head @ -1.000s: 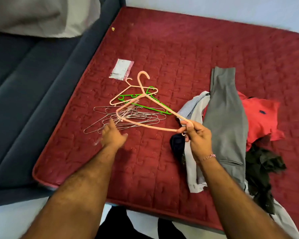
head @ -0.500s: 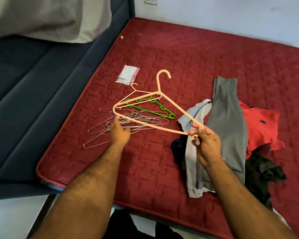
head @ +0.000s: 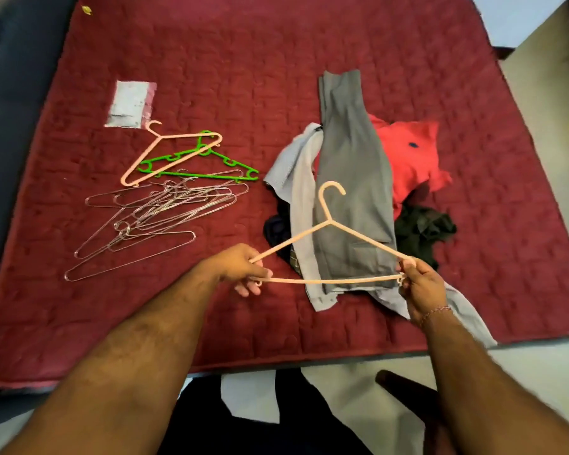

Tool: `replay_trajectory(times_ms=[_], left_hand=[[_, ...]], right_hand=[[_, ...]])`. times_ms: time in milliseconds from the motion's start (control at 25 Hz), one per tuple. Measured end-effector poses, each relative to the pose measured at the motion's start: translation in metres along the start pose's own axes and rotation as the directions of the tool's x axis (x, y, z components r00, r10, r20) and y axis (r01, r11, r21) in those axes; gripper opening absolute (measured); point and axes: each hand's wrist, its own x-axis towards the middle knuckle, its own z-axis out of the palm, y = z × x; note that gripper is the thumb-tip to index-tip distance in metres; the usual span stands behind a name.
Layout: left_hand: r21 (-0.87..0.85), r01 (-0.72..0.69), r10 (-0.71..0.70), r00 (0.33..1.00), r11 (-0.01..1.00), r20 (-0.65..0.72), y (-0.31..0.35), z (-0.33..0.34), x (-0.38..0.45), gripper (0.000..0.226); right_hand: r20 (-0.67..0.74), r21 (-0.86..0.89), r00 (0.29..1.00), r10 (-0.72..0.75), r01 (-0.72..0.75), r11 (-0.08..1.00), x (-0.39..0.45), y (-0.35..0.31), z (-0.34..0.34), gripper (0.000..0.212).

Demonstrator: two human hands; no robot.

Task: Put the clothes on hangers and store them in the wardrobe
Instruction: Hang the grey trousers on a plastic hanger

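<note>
Wire hangers (head: 152, 218) are in a tangle far left on the mattress (head: 276, 60). Left hand (head: 240, 267) pinches one end of the pink hanger (head: 329, 251), right hand (head: 421, 287) pinches the other, held just over the clothes (head: 355, 178). Risk imo: that thin plastic could flex or snap if it's forced into a collar.
</note>
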Motion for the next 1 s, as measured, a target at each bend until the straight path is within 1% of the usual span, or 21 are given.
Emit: replay_trajectory(times_ms=[80,160,200,240,280,320,360,400,440,480,520,560,600,640,680,720,760,840,920,1000], left_hand=[[0.085,0.008,-0.018,0.994,0.996,0.111,0.020,0.042,0.023,0.015],[0.130,0.007,-0.028,0.986,0.992,0.167,0.036,0.088,0.044,0.015],[0.160,0.015,-0.044,0.982,0.987,0.183,0.042,0.110,0.054,0.013],[0.196,0.018,-0.053,0.983,0.980,0.175,0.047,0.130,0.064,0.011],[0.232,0.012,-0.046,0.989,0.973,0.142,0.051,0.147,0.073,0.010],[0.265,0.003,-0.029,0.995,0.964,0.095,0.055,0.160,0.082,0.010],[0.291,-0.005,-0.011,0.999,0.957,0.051,0.057,0.169,0.089,0.010],[0.307,-0.007,0.001,1.000,0.952,0.020,0.058,0.175,0.094,0.010],[0.309,-0.002,0.002,1.000,0.951,0.002,0.059,0.182,0.100,0.011],[0.302,0.009,-0.006,1.000,0.953,-0.011,0.058,0.187,0.105,0.011],[0.294,0.026,-0.019,1.000,0.955,-0.024,0.055,0.192,0.109,0.010],[0.290,0.040,-0.031,0.999,0.956,-0.034,0.053,0.195,0.114,0.011],[0.284,0.050,-0.040,0.998,0.958,-0.039,0.049,0.198,0.118,0.014],[0.284,0.054,-0.044,0.998,0.957,-0.044,0.043,0.198,0.121,0.017],[0.294,0.053,-0.040,0.998,0.954,-0.050,0.038,0.198,0.123,0.019],[0.311,0.051,-0.034,0.998,0.949,-0.060,0.033,0.198,0.125,0.020],[0.334,0.056,-0.032,0.997,0.941,-0.076,0.029,0.198,0.127,0.019],[0.391,0.079,-0.033,0.992,0.917,-0.121,0.023,0.198,0.130,0.015],[0.466,0.115,-0.051,0.988,0.877,-0.147,0.020,0.199,0.131,0.012],[0.520,0.159,-0.081,0.982,0.839,-0.169,0.016,0.201,0.132,0.011]], right_hand=[[-0.093,-0.047,0.995,0.024,-0.028,0.999,0.012,0.007,-0.030,0.017],[-0.189,-0.131,0.982,0.029,-0.054,0.990,0.032,0.023,-0.057,0.016],[-0.240,-0.169,0.970,0.034,-0.076,0.983,0.051,0.044,-0.074,0.015],[-0.306,-0.201,0.951,0.047,-0.112,0.973,0.066,0.063,-0.088,0.027],[-0.397,-0.255,0.917,0.045,-0.157,0.954,0.078,0.079,-0.097,0.040],[-0.430,-0.305,0.902,0.036,-0.182,0.935,0.079,0.084,-0.099,0.045],[-0.414,-0.366,0.910,0.033,-0.199,0.909,0.071,0.074,-0.090,0.042],[-0.329,-0.451,0.943,0.039,-0.194,0.871,0.068,0.072,-0.082,0.038],[-0.204,-0.544,0.977,0.066,-0.169,0.822,0.070,0.076,-0.076,0.035],[-0.085,-0.649,0.991,0.107,-0.137,0.749,0.075,0.081,-0.069,0.036],[0.022,-0.727,0.992,0.123,-0.068,0.683,0.081,0.086,-0.063,0.041],[0.078,-0.789,0.987,0.138,-0.023,0.614,0.089,0.093,-0.058,0.050],[0.102,-0.819,0.982,0.157,-0.006,0.574,0.099,0.101,-0.054,0.061],[0.092,-0.830,0.974,0.206,-0.039,0.556,0.106,0.108,-0.050,0.070],[0.057,-0.818,0.969,0.241,-0.094,0.568,0.116,0.117,-0.047,0.077],[0.012,-0.765,0.958,0.288,-0.176,0.619,0.122,0.121,-0.043,0.081],[-0.025,-0.683,0.950,0.312,-0.244,0.688,0.128,0.123,-0.040,0.083],[-0.106,-0.516,0.922,0.372,-0.370,0.772,0.133,0.124,-0.038,0.079],[-0.108,-0.356,0.885,0.453,-0.460,0.814,0.135,0.124,-0.033,0.073],[-0.110,-0.172,0.860,0.499,-0.511,0.842,0.134,0.128,-0.027,0.077]])
